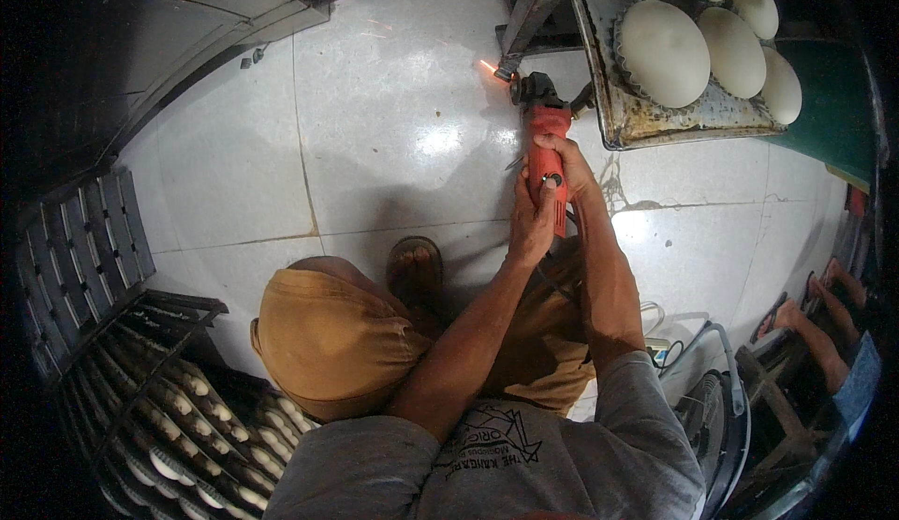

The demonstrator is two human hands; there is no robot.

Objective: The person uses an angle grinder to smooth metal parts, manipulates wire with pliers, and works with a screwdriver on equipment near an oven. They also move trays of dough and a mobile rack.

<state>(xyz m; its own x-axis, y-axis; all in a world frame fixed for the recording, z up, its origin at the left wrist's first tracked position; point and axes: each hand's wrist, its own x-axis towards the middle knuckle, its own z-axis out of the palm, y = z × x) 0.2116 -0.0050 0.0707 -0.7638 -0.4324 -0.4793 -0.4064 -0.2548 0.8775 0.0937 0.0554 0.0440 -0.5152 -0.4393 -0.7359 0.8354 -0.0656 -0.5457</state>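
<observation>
A red angle grinder (550, 131) with a black head is held in both my hands, low over the floor. My left hand (534, 211) is closed round the rear of its body, near a round black knob. Farther forward, my right hand (569, 162) wraps the body from the right side. The grinder's head is at the lower end of a dark metal frame leg (507, 69), and orange sparks (488, 66) fly off to the left there. The disc itself is mostly hidden. A dark cord trails back under my forearms.
Right of the grinder sits a worn metal tray (655, 131) bearing several pale dough rounds (663, 54) in fluted moulds. A rack of dough (187, 417) stands at lower left. A fan (716, 408) and another person's legs (810, 337) are at lower right.
</observation>
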